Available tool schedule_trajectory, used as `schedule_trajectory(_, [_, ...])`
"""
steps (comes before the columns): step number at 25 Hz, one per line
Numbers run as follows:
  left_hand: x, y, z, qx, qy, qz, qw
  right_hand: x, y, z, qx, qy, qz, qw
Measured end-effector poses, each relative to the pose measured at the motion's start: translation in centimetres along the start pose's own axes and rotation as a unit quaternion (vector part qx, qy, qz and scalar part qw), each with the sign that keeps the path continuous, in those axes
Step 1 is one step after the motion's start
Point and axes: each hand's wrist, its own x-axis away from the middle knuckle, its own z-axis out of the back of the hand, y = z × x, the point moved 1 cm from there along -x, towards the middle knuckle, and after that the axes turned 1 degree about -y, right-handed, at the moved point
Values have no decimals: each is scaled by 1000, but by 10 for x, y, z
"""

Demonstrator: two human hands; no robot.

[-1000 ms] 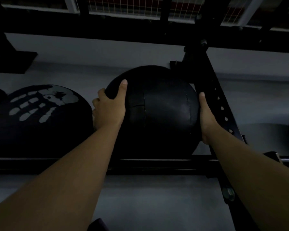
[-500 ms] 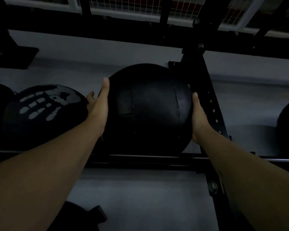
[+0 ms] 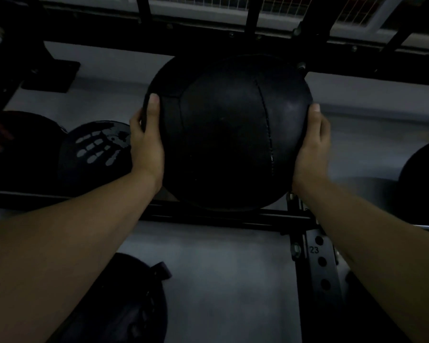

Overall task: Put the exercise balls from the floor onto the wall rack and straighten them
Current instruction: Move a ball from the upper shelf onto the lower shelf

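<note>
A large black stitched exercise ball (image 3: 228,134) fills the middle of the view, held between both palms above the black rack rail (image 3: 221,216). My left hand (image 3: 146,142) presses its left side with the thumb on top. My right hand (image 3: 312,147) clasps its right side. To the left a second black ball with a white handprint (image 3: 97,149) sits on the rack, and a third dark ball (image 3: 22,149) lies beyond it at the far left edge. Whether the held ball touches the rail is hidden by its own underside.
A black perforated upright (image 3: 320,266) marked 23 stands at the lower right. Another dark ball (image 3: 421,184) sits on the rack at the right edge. A black bag-like object with a strap (image 3: 134,300) lies low at the left. A grey wall (image 3: 369,134) backs the rack.
The ball now looks larger and sits higher and further right in view, covering the top of the upright. Both hands stayed on its sides. The lower dark object has come into view.
</note>
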Motion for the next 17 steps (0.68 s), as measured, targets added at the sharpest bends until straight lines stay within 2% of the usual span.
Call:
schedule_trajectory(5, [31,38,12,31,-34,20,999,40,-55,11,22,25,-12,999])
schedule_trajectory(8, [59,50,30,33,-24,69,997,75,-79,16,47,36,-36,998])
schedule_trajectory(13, [107,60,59,25,-14,95,995,134,-102,35,99,62,-47,992])
schedule_trajectory(17, [162,57,76,17,-5,150,989,181,-108,66,129,74,-97,984])
